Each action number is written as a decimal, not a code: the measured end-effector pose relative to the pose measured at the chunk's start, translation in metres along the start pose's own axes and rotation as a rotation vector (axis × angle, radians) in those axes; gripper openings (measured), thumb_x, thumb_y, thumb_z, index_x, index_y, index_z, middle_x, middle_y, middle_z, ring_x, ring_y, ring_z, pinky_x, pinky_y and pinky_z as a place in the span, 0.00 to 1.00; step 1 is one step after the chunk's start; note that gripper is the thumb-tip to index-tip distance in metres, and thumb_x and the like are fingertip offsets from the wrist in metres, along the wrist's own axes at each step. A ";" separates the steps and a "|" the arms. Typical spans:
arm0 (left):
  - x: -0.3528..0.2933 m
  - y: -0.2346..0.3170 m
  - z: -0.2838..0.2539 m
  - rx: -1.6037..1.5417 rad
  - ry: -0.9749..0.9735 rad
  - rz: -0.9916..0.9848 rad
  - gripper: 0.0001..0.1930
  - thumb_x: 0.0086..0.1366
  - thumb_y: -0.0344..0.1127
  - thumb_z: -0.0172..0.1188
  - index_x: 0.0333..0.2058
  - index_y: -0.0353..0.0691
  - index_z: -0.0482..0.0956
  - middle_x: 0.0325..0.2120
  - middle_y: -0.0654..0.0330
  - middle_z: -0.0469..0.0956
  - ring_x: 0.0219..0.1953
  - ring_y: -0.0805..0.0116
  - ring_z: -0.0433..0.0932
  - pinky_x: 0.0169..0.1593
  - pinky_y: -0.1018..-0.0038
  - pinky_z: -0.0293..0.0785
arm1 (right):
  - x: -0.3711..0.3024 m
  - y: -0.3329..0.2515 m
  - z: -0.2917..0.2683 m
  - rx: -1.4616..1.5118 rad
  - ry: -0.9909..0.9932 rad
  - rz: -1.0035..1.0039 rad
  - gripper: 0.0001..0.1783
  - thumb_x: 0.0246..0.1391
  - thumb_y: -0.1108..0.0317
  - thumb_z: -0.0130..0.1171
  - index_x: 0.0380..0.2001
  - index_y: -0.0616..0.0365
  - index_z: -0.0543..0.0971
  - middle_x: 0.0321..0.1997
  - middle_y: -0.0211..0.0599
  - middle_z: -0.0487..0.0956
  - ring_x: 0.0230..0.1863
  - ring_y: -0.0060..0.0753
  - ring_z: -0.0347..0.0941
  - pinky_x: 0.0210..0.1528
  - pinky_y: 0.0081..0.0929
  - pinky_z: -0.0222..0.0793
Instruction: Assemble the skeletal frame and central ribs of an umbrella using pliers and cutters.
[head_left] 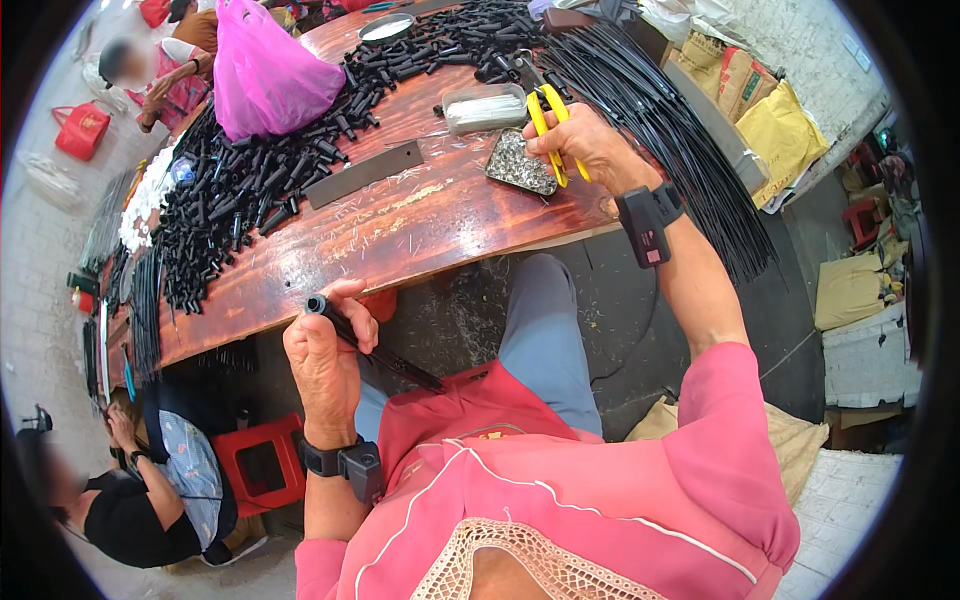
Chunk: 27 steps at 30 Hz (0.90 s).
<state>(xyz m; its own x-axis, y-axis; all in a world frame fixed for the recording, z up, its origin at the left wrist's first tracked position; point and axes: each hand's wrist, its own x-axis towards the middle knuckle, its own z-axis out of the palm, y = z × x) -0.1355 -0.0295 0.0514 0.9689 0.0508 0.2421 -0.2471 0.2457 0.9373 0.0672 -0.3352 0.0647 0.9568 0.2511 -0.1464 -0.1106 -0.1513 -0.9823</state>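
My left hand (pixel 325 370) is closed round a black rod with a wider hollow tube end (pixel 318 304), held in front of the table edge. The rod slants down toward my lap. My right hand (pixel 595 150) holds pliers with yellow handles (pixel 537 115), their dark jaws pointing away from me. Its fingertips are over a shallow tin (pixel 520 162) full of small silvery metal pieces. Whether they also pinch one of these cannot be made out. Just behind the tin stands a clear plastic box (pixel 485 108) of thin, pale pieces.
Black tubes (pixel 270 165) lie heaped across the wooden table (pixel 400 245), with a pink plastic bag (pixel 270 75) among them. A flat dark bar (pixel 365 173) lies mid-table. Long black rods (pixel 690 140) cover the right side. People sit at far left (pixel 175 80) and lower left (pixel 130 510), near a red stool (pixel 262 465).
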 end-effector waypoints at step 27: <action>-0.008 0.004 0.008 -0.144 0.081 -0.021 0.41 0.61 0.54 0.63 0.65 0.36 0.60 0.25 0.67 0.73 0.25 0.80 0.70 0.27 0.84 0.65 | -0.112 -0.035 0.215 0.462 -0.083 -0.415 0.08 0.54 0.78 0.59 0.38 0.63 0.74 0.25 0.29 0.74 0.18 0.15 0.69 0.14 0.17 0.65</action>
<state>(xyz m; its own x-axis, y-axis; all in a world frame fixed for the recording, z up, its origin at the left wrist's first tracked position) -0.1446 -0.0362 0.0552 0.9731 0.1203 0.1966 -0.2283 0.3838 0.8948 -0.0939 -0.1524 0.0907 0.9228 0.2769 0.2678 0.1432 0.3987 -0.9058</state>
